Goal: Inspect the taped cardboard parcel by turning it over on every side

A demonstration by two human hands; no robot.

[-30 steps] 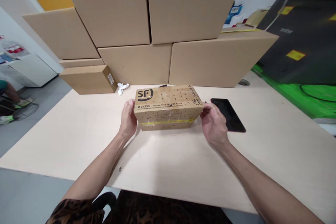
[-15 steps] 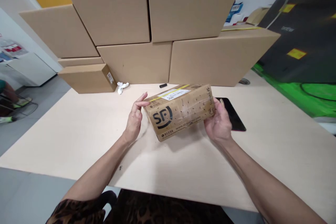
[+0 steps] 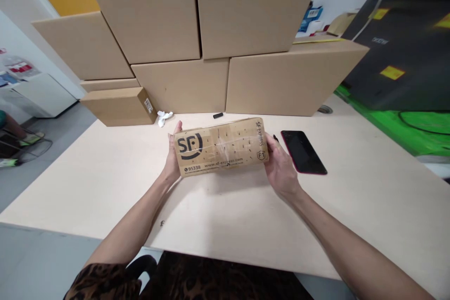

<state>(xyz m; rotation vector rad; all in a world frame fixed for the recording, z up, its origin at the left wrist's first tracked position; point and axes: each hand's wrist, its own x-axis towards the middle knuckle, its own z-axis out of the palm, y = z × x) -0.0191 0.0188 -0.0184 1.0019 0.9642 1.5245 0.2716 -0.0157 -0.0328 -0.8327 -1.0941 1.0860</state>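
Observation:
Between my two hands is a brown cardboard box [image 3: 225,147] printed with a dark SF logo, a web address and small dashes, with clear tape across its front. It is held above the table, its printed side facing me and its right end a little higher. My left hand [image 3: 173,157] grips the left end, thumb at the top corner and most fingers hidden behind. At the right end my right hand [image 3: 281,166] is closed on the box, its fingertips partly hidden. A dark tablet with a red edge [image 3: 305,152] lies just right of my right hand.
Large cardboard boxes [image 3: 183,86] are stacked along the table's back. A smaller closed box [image 3: 116,108], crumpled white tissue [image 3: 164,118] and a small black object [image 3: 218,116] lie before them. The pale table [image 3: 87,187] extends to both sides. A person's leg [image 3: 12,126] shows far left.
The box has moved left and turned so its printed side faces me more squarely; the labelled top is now out of sight. Both hands moved with it, and more of the tablet shows.

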